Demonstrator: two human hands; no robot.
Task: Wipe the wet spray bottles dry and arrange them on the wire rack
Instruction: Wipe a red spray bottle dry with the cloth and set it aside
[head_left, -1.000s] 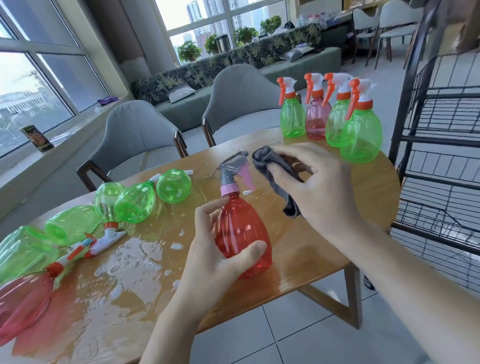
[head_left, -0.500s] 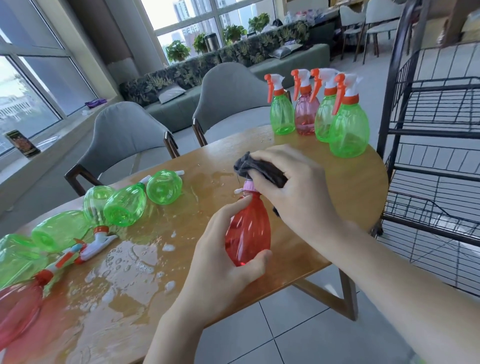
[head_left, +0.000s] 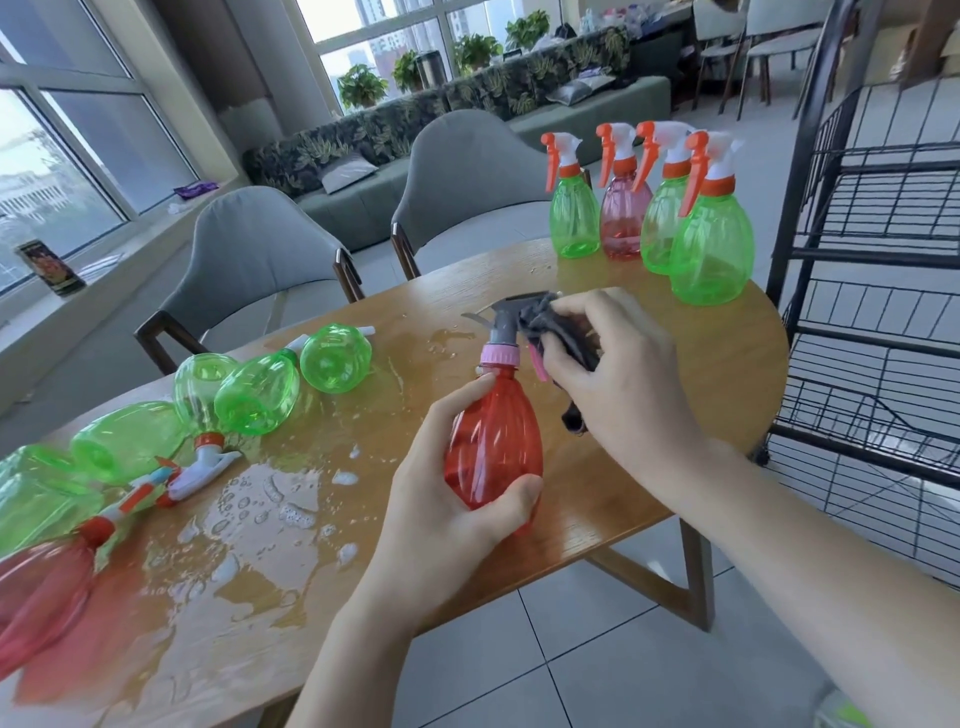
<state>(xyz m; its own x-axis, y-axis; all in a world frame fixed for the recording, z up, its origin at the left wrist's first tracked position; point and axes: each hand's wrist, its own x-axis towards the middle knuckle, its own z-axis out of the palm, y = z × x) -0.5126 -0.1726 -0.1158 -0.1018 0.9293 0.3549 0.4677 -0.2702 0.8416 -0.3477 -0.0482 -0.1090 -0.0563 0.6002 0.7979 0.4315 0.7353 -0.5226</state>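
Fingers (head_left: 566, 364) bunch cloth (head_left: 558, 332), hiding sprayer's trigger (head_left: 537, 364).

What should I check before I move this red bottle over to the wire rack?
1. Left hand grips the red bottle firmly: ok.
2. Right hand holds the cloth at the trigger head: ok.
3. Bottle fully dry: cannot tell.
4. Wire rack has free shelf space: ok, shelves in view are bare.
5. Path clear of the four upright bottles: not ok, they stand near the rack.
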